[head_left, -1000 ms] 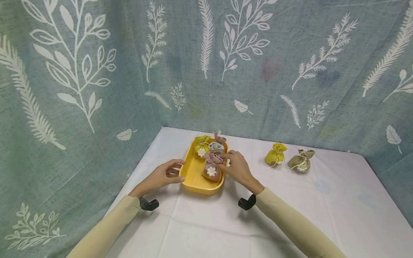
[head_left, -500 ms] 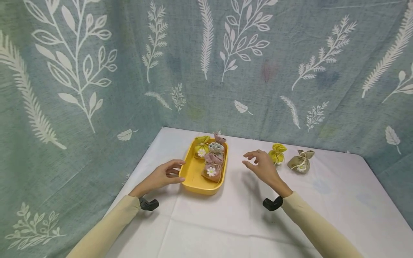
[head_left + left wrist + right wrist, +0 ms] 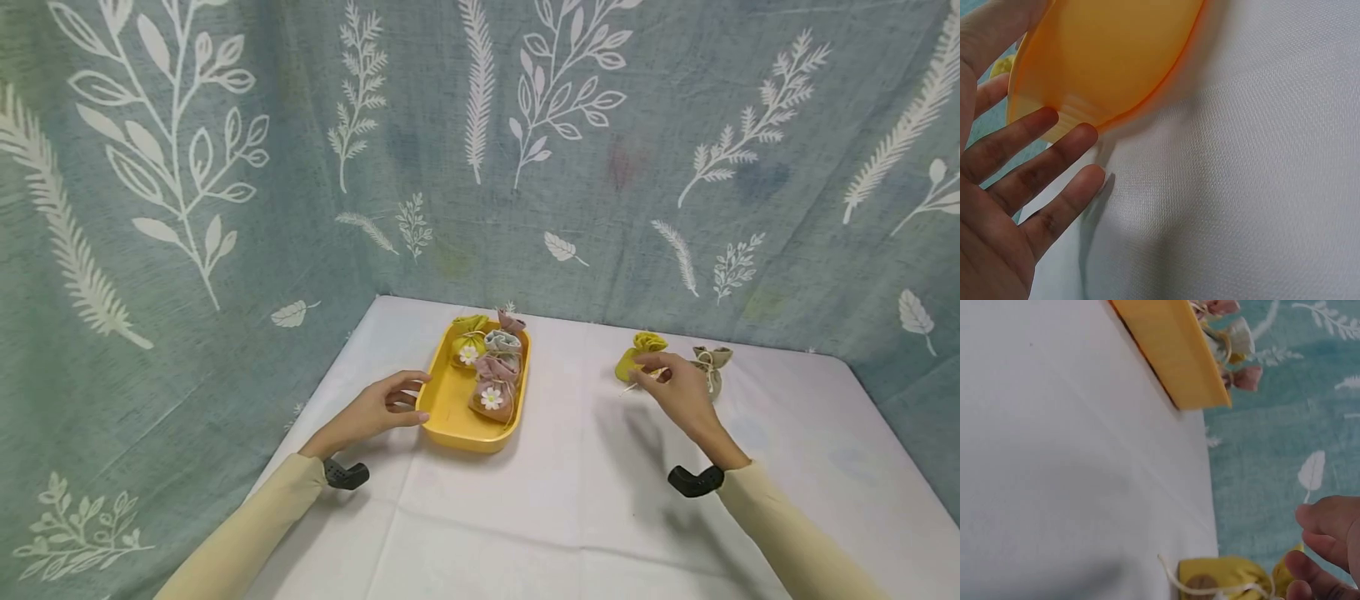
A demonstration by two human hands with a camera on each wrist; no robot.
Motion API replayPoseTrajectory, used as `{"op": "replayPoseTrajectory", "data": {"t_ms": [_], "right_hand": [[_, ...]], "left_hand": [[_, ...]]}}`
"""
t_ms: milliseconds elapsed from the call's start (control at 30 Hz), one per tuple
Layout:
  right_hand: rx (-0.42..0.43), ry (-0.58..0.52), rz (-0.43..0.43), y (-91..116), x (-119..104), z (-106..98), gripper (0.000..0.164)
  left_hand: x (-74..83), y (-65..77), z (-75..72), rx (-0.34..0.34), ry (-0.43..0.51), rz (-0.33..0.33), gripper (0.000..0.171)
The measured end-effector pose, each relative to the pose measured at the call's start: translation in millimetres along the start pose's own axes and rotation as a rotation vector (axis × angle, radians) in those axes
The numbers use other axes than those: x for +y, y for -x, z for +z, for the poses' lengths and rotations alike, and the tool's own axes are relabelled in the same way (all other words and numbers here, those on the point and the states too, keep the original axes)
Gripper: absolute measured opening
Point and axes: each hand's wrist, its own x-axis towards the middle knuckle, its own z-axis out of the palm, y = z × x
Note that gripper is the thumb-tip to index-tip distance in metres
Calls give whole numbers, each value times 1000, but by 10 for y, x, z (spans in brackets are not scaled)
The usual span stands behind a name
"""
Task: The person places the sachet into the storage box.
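My left hand point(image 3: 385, 402) rests its fingertips and thumb against the left side of a yellow tray point(image 3: 450, 437). In the left wrist view its fingers are spread and nearly straight along the tray wall point(image 3: 1116, 56). Inside the tray, along its right and far side, sit a yellow pouch point(image 3: 465, 343), a pale grey pouch point(image 3: 504, 343) and pink pouches, the nearest pink pouch point(image 3: 491, 392) bearing a white flower. My right hand point(image 3: 678, 392) is right at another yellow pouch point(image 3: 626, 364), partly covering it. In the right wrist view thumb and fingers stand apart beside the pouch's neck point(image 3: 1282, 575).
A brownish-green drawstring pouch point(image 3: 712, 371) stands just behind my right hand. White cloth covers the table point(image 3: 510, 517). A blue-green leaf-print curtain point(image 3: 480, 208) closes off the back and left sides.
My right hand has left the pink pouch in the tray and moved right to the yellow pouch on the table. My left hand and the tray have stayed put.
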Motion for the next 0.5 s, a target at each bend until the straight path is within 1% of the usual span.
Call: {"op": "replayPoseTrajectory", "data": {"t_ms": [267,333,500], "right_hand": [[68,31,110,182,307,-241,33],[87,30,141,213,380,-294,33],[146,65,203,248,554,-427,37]], "left_hand": [[7,-5,4,2,1,6,78],[7,-7,1,1,0,7,78],[11,-21,-6,-4,-1,8,79]]}}
